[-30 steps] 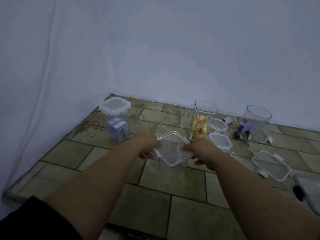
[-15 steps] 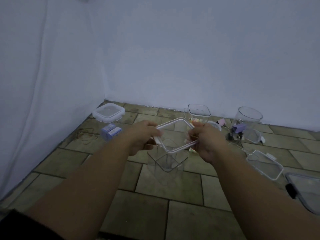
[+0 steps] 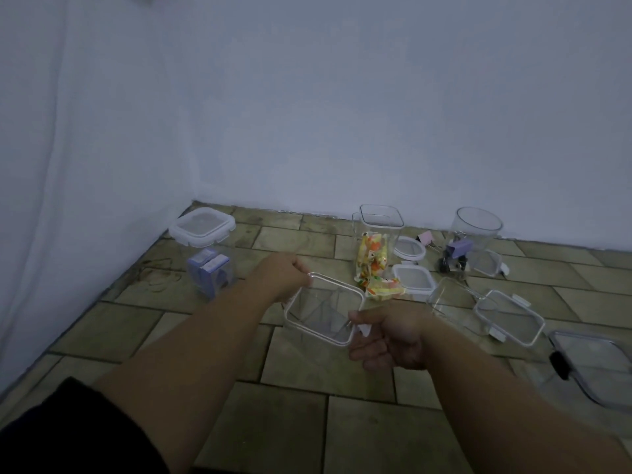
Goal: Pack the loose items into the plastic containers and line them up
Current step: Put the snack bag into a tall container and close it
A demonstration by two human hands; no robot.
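An empty clear square container (image 3: 309, 331) stands on the tiled floor in front of me with its clear lid (image 3: 325, 307) sitting on top. My left hand (image 3: 284, 278) grips the lid's far left corner. My right hand (image 3: 390, 338) pinches the white clasp at the lid's near right corner. Loose colourful candy packets (image 3: 383, 287) lie just beyond, below a tall square container (image 3: 378, 234) holding more of them. Purple binder clips (image 3: 456, 253) sit by a round container (image 3: 477, 229).
A closed container with blue boxes (image 3: 207, 258) stands at the left near the wall. A round lid (image 3: 408, 249), a square lid (image 3: 413, 280), a tipped clear container (image 3: 451, 299), a rectangular lid (image 3: 509, 318) and a large lid (image 3: 596, 366) lie to the right.
The lid, held raised above the square container half a second ago, has come down onto it. My right hand has shifted to the near right corner clasp.
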